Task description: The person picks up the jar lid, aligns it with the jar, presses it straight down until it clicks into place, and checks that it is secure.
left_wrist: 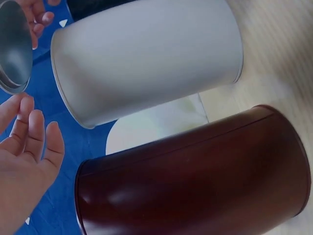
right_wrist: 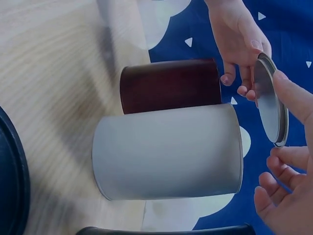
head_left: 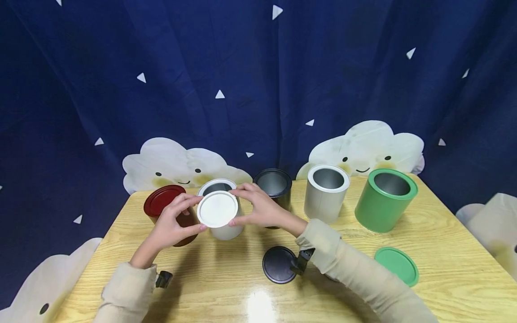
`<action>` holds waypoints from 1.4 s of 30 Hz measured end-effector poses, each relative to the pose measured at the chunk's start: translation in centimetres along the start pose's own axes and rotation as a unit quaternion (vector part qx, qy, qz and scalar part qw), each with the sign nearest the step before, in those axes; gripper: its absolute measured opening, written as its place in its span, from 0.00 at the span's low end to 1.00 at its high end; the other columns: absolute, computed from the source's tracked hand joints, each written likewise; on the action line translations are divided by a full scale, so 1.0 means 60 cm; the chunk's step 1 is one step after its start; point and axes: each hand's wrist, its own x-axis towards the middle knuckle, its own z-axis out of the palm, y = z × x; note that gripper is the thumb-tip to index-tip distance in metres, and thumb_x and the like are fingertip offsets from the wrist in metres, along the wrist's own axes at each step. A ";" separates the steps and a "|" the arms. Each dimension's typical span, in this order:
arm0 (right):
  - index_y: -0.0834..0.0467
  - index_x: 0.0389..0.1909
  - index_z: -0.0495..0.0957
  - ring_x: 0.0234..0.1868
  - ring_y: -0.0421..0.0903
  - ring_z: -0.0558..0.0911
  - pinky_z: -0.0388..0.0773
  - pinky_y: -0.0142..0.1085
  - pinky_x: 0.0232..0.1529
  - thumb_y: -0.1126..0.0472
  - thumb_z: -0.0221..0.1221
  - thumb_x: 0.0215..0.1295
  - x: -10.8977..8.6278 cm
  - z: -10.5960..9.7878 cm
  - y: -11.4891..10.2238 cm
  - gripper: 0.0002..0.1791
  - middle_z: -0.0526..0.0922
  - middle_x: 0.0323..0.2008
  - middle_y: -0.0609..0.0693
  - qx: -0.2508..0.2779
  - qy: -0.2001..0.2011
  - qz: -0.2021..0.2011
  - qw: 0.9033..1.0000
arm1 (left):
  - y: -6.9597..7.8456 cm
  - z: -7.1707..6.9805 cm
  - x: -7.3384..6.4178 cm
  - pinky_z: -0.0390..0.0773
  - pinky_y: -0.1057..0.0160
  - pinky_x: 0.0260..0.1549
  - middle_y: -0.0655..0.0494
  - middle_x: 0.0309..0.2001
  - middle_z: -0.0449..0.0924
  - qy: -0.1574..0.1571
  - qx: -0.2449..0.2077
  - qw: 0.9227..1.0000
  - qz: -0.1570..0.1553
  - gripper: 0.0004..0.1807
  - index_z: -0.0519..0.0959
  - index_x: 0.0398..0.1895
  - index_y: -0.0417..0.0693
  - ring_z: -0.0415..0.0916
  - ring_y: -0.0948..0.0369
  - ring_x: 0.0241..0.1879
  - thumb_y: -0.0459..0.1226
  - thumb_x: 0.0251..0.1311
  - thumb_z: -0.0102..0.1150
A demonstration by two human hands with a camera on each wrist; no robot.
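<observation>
Both hands hold a round white lid (head_left: 218, 209) between them by its rim. My left hand (head_left: 173, 224) grips its left edge with thumb and fingers, and my right hand (head_left: 258, 207) grips the opposite edge. The lid hovers over the near side of an open white can (head_left: 227, 231), apart from it; the can's dark opening shows behind the lid. From the wrist views, the lid's grey metal underside (right_wrist: 268, 105) is visible above the can's mouth. Just left of the white can stands a dark red can (head_left: 163, 200) with a red lid on top, partly behind my left hand.
Open cans stand along the back: black (head_left: 282, 195), white (head_left: 325, 202) and green (head_left: 381, 208). A black lid (head_left: 278, 264) and a green lid (head_left: 397, 265) lie on the wooden table (head_left: 218, 291). My right forearm crosses between them. A blue curtain (head_left: 242, 54) hangs behind.
</observation>
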 end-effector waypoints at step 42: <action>0.59 0.57 0.72 0.50 0.49 0.67 0.64 0.40 0.51 0.47 0.69 0.44 0.087 -0.006 0.047 0.37 0.71 0.49 0.54 -0.045 -0.073 0.052 0.995 | -0.093 -0.023 0.062 0.62 0.45 0.50 0.41 0.48 0.72 -0.107 0.045 0.991 -0.071 0.33 0.73 0.52 0.32 0.65 0.46 0.51 0.36 0.40 0.72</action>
